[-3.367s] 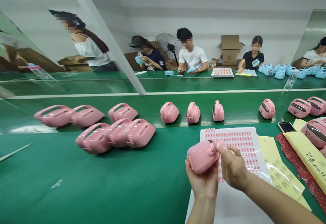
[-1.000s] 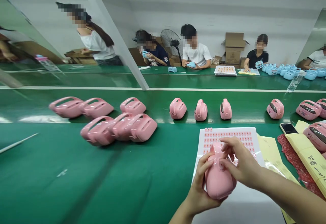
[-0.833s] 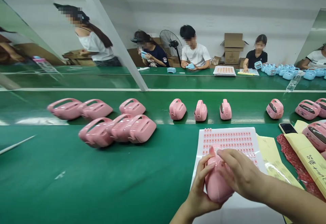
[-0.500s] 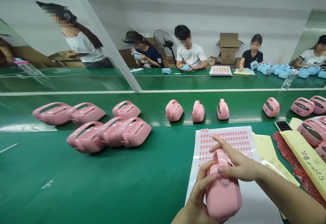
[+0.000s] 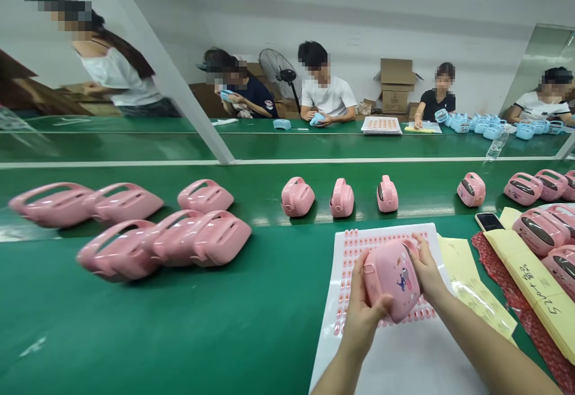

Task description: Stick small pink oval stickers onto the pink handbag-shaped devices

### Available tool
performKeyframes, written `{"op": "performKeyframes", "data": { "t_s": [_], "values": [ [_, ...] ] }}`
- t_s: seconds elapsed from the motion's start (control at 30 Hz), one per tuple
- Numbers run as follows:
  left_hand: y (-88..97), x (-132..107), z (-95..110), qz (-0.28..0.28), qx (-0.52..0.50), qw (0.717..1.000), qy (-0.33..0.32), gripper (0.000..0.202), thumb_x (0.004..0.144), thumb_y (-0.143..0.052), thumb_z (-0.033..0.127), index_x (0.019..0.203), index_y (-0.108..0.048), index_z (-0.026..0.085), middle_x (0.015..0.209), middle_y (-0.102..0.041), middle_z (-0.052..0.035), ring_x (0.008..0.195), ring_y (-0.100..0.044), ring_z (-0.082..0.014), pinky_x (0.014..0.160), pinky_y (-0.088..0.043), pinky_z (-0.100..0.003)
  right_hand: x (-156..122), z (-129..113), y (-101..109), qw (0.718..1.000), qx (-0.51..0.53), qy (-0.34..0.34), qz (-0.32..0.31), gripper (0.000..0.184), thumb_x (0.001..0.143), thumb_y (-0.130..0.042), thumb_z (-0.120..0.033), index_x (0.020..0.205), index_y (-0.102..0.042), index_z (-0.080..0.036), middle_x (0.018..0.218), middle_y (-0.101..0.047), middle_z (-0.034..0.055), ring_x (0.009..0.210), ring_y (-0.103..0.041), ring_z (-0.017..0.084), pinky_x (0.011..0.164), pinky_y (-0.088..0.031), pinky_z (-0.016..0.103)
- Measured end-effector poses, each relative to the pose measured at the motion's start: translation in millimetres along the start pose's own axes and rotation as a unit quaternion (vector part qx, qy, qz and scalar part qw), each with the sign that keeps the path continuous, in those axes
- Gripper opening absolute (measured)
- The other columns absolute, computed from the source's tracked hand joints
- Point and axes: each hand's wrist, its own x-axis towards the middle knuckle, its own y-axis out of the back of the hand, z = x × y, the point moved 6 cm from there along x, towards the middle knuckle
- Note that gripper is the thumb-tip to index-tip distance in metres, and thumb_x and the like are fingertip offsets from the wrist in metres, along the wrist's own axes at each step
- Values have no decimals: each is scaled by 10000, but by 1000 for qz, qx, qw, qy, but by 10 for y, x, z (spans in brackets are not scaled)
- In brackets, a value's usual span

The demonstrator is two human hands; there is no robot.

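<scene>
Heads up on your grip: your left hand and right hand are both wrapped around the sides of the glossy pink plastic case, fingers curled on, so it's held firmly from both sides. The case sits right over the sticker sheet, lower right of center, and I can't tell if it's touching the sheet. My take: that shell looks slick, so a sweaty palm or a loose grip while turning it could let it drop onto the sheet and knock the small labels around. Your thumbs near the printed face could also smudge it, and the yellow backing paper just to the right could catch your forearm. The phone is close to the pink cases at far right, so a careless reach might bump it. As for writing, the case shows a small dark printed figure but no brand I can read. The yellow paper strip has handwritten digits and characters, too skewed to read for sure.
</scene>
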Motion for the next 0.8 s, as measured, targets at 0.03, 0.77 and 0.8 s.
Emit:
{"op": "performKeyframes", "data": {
  "t_s": [0.03,0.77,0.8],
  "values": [
    [-35,26,-15,-14,-15,1000,-10,846,460,-781,574,1208,-508,288,1207,-592,-81,1088,-544,-305,851,-478,-391,10,9,42,1000,4,-5,5,622,699,-560,-563,1194,-407,-220,1267,-453,88,1237,-374,248,1008,-317,386],
    [-54,260,-639,-49,96,990,88,299,608,-697,503,673,-701,212,587,-647,-14,553,-584,-161,528,-475,-266,2043,-854,597,858,-484,41,169,593,859,-349,-131,1406,-153,-14,1138,-559,248,987,-574,275,772,-425,350],
    [-57,263,-648,-47,101,990,84,285,602,-705,487,678,-701,213,584,-642,-11,546,-575,-158,520,-468,-264,2040,-875,591,853,-490,49,174,582,868,-343,-135,1404,-158,-6,1179,-525,272,1053,-536,295,816,-407,381]
  ]
}}
